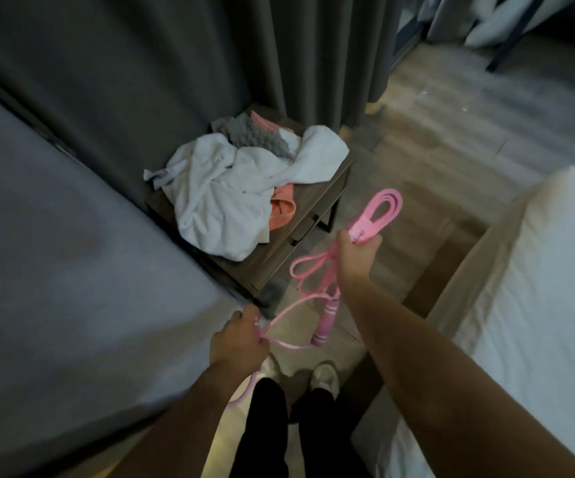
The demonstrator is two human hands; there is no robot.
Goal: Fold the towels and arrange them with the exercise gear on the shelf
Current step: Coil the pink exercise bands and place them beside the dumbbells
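Towels [224, 191] sit crumpled on the nightstand [313, 201] while my right hand [357, 251] clenches the pink band [382, 208] plus rope loops and my left hand [239, 339] pinches the jump rope [324, 322], so imo wind slack into even coils b4 setting down; count: 1 rope, 1 band, 1 grey towel [251, 136], maybe 2 white.

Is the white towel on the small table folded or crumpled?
Crumpled. The white towel lies in a loose heap on the small table, with uneven creases and no neat edges.

Left hand [241, 336] low, right hand [357, 250] forward: firm grip
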